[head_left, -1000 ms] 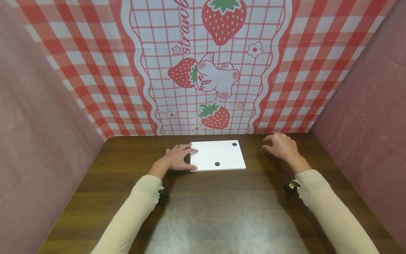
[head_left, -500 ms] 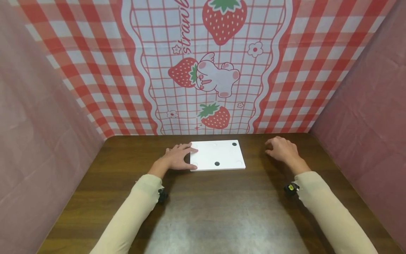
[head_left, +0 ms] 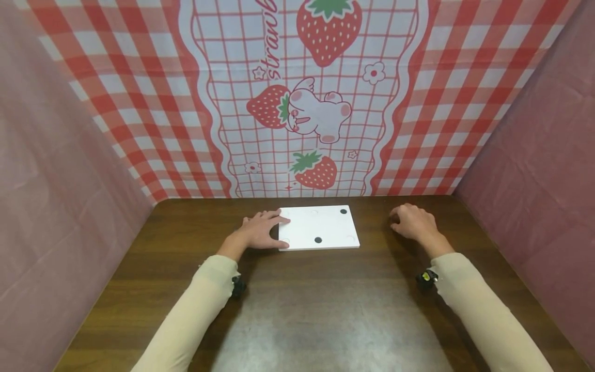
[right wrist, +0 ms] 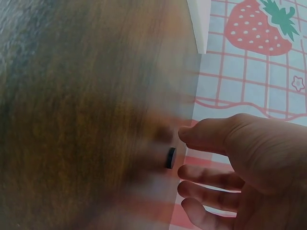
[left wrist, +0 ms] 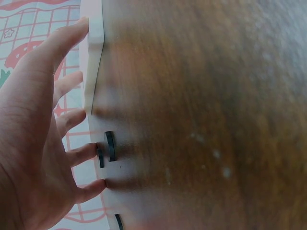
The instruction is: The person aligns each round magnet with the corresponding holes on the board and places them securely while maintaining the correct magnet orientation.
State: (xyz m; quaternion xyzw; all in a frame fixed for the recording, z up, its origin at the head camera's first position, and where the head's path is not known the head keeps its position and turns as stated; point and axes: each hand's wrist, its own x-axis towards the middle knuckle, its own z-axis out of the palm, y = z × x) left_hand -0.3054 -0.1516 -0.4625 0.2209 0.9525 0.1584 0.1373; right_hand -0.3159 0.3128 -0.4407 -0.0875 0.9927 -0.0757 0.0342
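A white rectangular board (head_left: pixel 332 227) with shallow round recesses lies near the back of the table. Two black discs sit in it, one at the back right corner (head_left: pixel 343 211) and one at the front middle (head_left: pixel 318 239). My left hand (head_left: pixel 261 231) rests at the board's left end, fingers spread, thumb and index finger touching its edge. Right of the board, my right hand (head_left: pixel 413 222) hovers low with loosely bent fingers. In the right wrist view a loose black disc (right wrist: pixel 171 158) lies on the table just beyond its thumb and fingertips, seemingly apart from them.
Several black discs, one of them upper (left wrist: pixel 110 146), lie on the table by the left fingers. A checked strawberry cloth (head_left: pixel 186 144) hangs behind the wooden table (head_left: pixel 316 305). Pink cloth walls (head_left: pixel 534 139) stand at both sides.
My right hand has shifted slightly right and toward me, and its fingers have bent in more. The left hand and the board have stayed in place.
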